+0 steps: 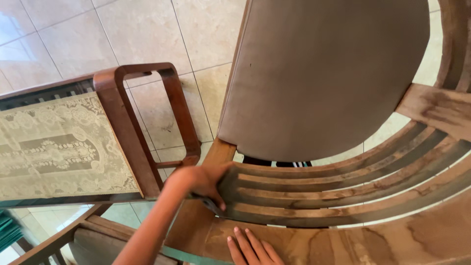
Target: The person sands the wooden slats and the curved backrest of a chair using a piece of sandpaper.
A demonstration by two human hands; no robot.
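My left hand [196, 181] reaches in from the lower left and grips a small dark, flat object [210, 202], pressing it against the left end of the curved wooden slats [333, 189] of a chair. What kind of object it is I cannot tell; most of it is hidden by my fingers. My right hand [252, 249] lies flat at the bottom edge, fingers together on the stained wooden board [343, 240] just below the slats, holding nothing. A brown padded chair back [324, 73] rises above the slats.
At the left stands a wooden seat with a cream lace cloth [54, 147] and a reddish-brown looped armrest [142, 113]. Beige floor tiles [73, 34] lie beyond. A greenish glass edge [184, 254] shows at the bottom.
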